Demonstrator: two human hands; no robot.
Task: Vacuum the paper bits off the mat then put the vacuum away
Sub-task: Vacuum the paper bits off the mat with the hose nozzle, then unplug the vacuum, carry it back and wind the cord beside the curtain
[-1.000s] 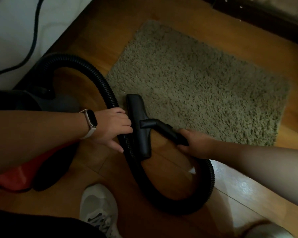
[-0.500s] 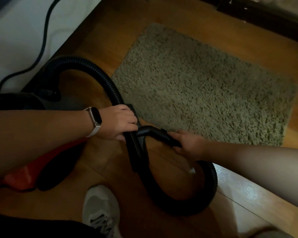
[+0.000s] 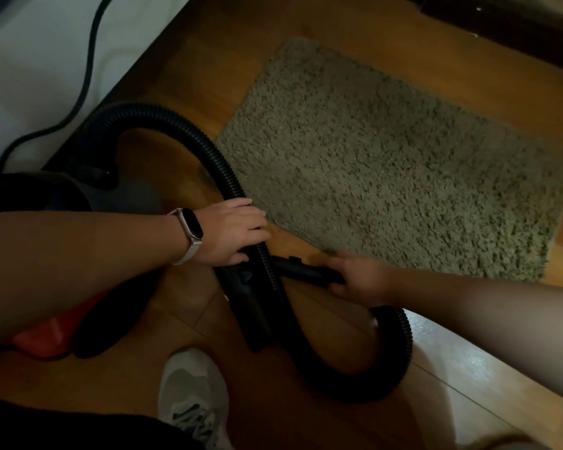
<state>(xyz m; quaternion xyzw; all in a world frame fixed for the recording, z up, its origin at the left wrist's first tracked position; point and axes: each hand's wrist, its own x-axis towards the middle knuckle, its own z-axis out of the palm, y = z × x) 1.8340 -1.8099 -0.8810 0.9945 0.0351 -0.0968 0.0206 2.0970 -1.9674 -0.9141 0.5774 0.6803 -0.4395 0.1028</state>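
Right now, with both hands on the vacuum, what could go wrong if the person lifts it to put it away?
1. The hose loops on the floor close to the shoe; a step could catch it.
2. The floor head lies against the hose near where the left hand grips it, while the right hand holds the wand; pulling may snag them.
3. The cord trails behind the vacuum and could tug tight.
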